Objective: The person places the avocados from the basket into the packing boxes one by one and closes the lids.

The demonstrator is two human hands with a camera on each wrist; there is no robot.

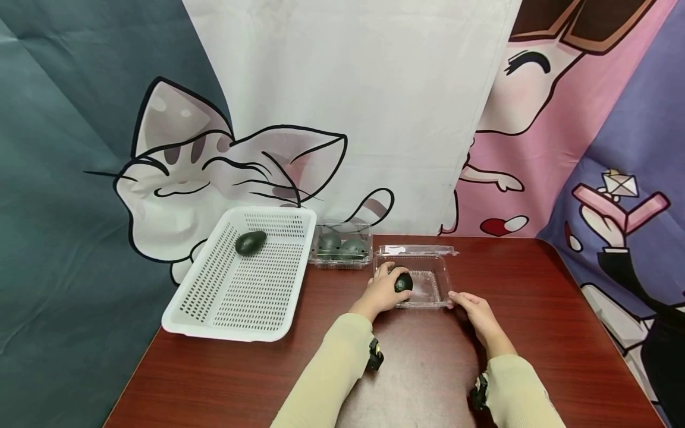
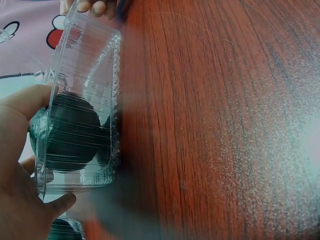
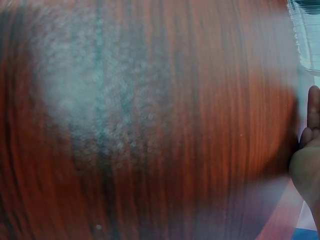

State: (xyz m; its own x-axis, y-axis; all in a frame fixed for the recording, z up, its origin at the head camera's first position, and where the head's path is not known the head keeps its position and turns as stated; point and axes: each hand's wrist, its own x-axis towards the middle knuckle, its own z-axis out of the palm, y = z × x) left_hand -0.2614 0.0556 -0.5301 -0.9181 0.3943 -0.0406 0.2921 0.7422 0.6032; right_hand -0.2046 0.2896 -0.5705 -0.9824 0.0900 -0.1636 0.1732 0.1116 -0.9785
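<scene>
My left hand (image 1: 379, 292) grips a dark green avocado (image 1: 404, 282) at the left side of an open clear plastic clamshell box (image 1: 440, 274). In the left wrist view the avocado (image 2: 72, 132) shows through the box's side wall, low inside it, with the fingers over its upper part. At the box's front right corner my right hand (image 1: 476, 310) pinches the rim between thumb and fingers. Only part of the right hand (image 3: 311, 150) shows at the edge of the right wrist view.
A white perforated basket (image 1: 238, 297) stands at the left with one avocado (image 1: 250, 243) in it. Between it and the open box, further back, sits another clear clamshell (image 1: 342, 261) holding avocados. The open box's lid (image 1: 414, 250) lies back towards the patterned curtain (image 1: 364, 107).
</scene>
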